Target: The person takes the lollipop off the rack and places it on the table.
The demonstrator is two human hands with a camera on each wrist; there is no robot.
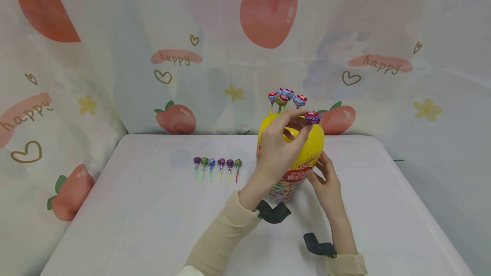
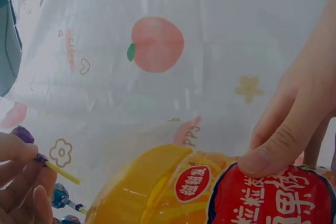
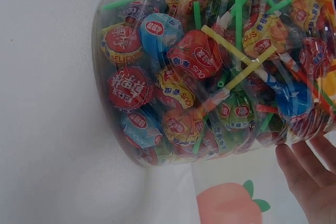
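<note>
My left hand (image 1: pixel 278 148) pinches a purple-wrapped lollipop (image 1: pixel 312 117) above the yellow lid (image 1: pixel 311 142) of a big candy jar. In the left wrist view its yellow stick (image 2: pixel 65 173) juts out from the fingertips toward the lid. Fingers of my right hand (image 1: pixel 329 188) rest on the jar's right side, thumb on the red label (image 2: pixel 273 195). Through the clear wall of the jar (image 3: pixel 152 156) many wrapped lollipops with coloured sticks show. Several lollipops (image 1: pixel 300 100) stand upright in the far part of the lid, partly behind my left hand.
Left of the jar, several lollipops (image 1: pixel 221 163) lie in a row on the white tabletop (image 1: pixel 145 225), heads away from me. Black curved pieces (image 1: pixel 274 213) sit at both wrists. A fruit-printed curtain (image 1: pixel 215 16) hangs behind the table.
</note>
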